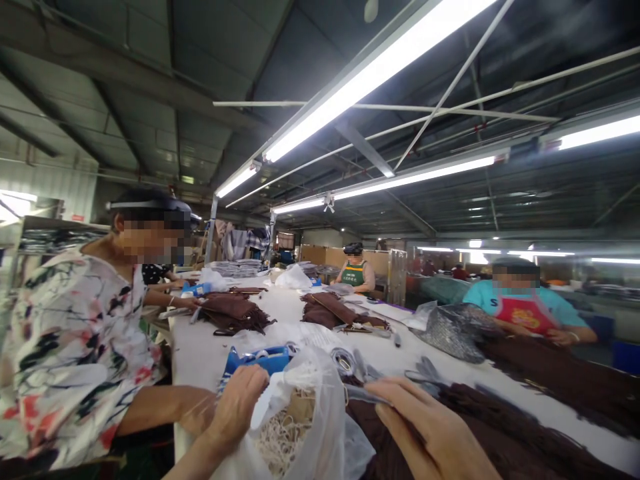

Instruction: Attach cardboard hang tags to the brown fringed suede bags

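My left hand (240, 399) is closed, fingers curled at the left edge of a white plastic bag (333, 407); its fingertips are partly hidden. Pale rubber bands (285, 437) and a piece of brown cardboard (301, 408) lie inside the bag. Just behind that hand is a blue tape dispenser (255, 360). To the right of the bag, my right hand (425, 420) has its fingers together, with a thin grey strip (363, 392) between thumb and fingers. Dark brown fringed fabric (373, 433) lies below it.
A person in a floral top (85, 340) sits close on my left, one forearm (160, 407) reaching beside mine. Folded brown fringed pieces (233, 312) lie across the white table (280, 308). Another person (525, 310) works opposite at right, near a grey plastic sheet (450, 333).
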`<state>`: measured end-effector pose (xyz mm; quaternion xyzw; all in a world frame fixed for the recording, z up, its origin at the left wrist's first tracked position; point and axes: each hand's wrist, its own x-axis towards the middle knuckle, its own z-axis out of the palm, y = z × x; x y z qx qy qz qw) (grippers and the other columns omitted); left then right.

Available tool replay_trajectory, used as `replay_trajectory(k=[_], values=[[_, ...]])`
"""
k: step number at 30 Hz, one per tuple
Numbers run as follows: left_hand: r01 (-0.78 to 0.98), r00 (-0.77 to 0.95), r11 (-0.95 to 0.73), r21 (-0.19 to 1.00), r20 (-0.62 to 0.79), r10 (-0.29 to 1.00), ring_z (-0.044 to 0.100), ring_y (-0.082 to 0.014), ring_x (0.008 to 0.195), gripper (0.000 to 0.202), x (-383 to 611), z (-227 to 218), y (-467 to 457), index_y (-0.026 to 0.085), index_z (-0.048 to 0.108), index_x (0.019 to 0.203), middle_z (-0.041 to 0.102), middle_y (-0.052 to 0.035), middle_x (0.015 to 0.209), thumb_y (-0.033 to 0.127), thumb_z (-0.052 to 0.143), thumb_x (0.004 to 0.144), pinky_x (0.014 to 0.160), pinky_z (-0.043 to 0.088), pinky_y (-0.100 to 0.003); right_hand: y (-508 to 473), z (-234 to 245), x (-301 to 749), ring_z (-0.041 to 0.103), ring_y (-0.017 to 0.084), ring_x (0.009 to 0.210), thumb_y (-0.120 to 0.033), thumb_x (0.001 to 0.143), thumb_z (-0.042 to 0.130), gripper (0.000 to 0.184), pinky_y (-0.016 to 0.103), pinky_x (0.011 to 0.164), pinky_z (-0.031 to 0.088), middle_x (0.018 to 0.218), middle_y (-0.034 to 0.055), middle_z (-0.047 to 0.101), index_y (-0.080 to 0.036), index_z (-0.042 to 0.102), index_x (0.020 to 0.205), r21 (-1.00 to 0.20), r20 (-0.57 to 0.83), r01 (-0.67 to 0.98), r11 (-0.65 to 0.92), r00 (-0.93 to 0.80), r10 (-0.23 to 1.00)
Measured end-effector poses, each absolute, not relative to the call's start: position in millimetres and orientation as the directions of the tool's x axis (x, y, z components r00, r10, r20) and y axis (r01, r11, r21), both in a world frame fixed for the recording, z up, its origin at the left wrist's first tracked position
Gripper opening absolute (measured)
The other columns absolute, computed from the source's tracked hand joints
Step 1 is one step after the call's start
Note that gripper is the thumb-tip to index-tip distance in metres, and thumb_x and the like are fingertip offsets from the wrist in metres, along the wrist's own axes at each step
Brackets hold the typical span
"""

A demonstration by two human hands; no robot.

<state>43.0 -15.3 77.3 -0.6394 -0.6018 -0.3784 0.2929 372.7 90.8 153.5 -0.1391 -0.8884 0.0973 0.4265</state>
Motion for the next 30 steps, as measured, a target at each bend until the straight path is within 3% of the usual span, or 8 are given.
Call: replay_trajectory(k=[3, 8, 15, 19, 22, 30], values=[[0.986, 0.150, -0.137, -0.093, 0.854, 0.499, 0.060, -0.0189, 0.079, 0.021, 49, 86, -17, 0.024, 0.058, 0.089, 0.067, -0.0025, 0.085, 0.024, 0.039, 0.096, 0.086, 0.048, -0.033, 93, 175, 341, 0.066, 0.026, 0.099, -0.029, 0.096, 0.041, 0.032, 0.037, 0.087, 0.052, 0.108, 0.0100, 0.071, -0.023, 0.070, 0.107, -0.377, 0.691, 0.187, 0.907, -0.595, 0.410], [0.955, 0.295, -0.150, -0.256, 0.869, 0.397, 0.060, -0.0150, 0.082, 0.030, 53, 89, -7, 0.022, 0.052, 0.086, 0.067, 0.0004, 0.088, 0.014, 0.027, 0.101, 0.100, 0.038, -0.033, 92, 181, 310, 0.067, 0.025, 0.092, -0.027, 0.094, 0.038, 0.034, 0.035, 0.084, 0.048, 0.100, 0.0090, 0.073, -0.021, 0.072, 0.098, -0.351, 0.634, 0.193, 0.916, -0.672, 0.384], [0.958, 0.285, -0.137, -0.251, 0.867, 0.409, 0.057, -0.0155, 0.076, 0.034, 50, 89, -7, 0.021, 0.051, 0.082, 0.065, -0.0001, 0.081, 0.015, 0.024, 0.102, 0.098, 0.040, -0.037, 89, 165, 299, 0.067, 0.025, 0.076, -0.032, 0.094, 0.036, 0.038, 0.032, 0.070, 0.043, 0.081, 0.0055, 0.073, -0.021, 0.072, 0.089, -0.409, 0.521, 0.238, 0.881, -0.731, 0.440], [0.958, 0.283, -0.149, -0.243, 0.880, 0.381, 0.059, -0.0157, 0.078, 0.034, 50, 84, -4, 0.021, 0.053, 0.085, 0.066, -0.0014, 0.082, 0.013, 0.025, 0.101, 0.097, 0.042, -0.037, 90, 160, 296, 0.065, 0.022, 0.075, -0.022, 0.085, 0.049, 0.025, 0.028, 0.067, 0.040, 0.078, 0.0023, 0.073, -0.021, 0.074, 0.086, -0.442, 0.487, 0.231, 0.866, -0.750, 0.449], [0.961, 0.271, -0.147, -0.233, 0.892, 0.363, 0.060, -0.0159, 0.078, 0.030, 50, 81, -2, 0.021, 0.054, 0.088, 0.067, -0.0016, 0.083, 0.014, 0.027, 0.100, 0.098, 0.042, -0.038, 87, 159, 296, 0.063, 0.019, 0.067, -0.013, 0.082, 0.051, 0.024, 0.025, 0.061, 0.036, 0.067, -0.0003, 0.069, -0.021, 0.073, 0.074, -0.373, 0.442, 0.272, 0.887, -0.788, 0.428], [0.956, 0.291, -0.147, -0.252, 0.868, 0.402, 0.059, -0.0150, 0.076, 0.033, 47, 77, -6, 0.021, 0.054, 0.086, 0.065, 0.0001, 0.081, 0.016, 0.026, 0.103, 0.097, 0.043, -0.037, 76, 157, 301, 0.059, 0.017, 0.067, -0.011, 0.085, 0.055, 0.022, 0.028, 0.059, 0.027, 0.068, -0.0015, 0.066, -0.021, 0.065, 0.068, -0.140, 0.426, 0.428, 0.893, -0.788, 0.444]])
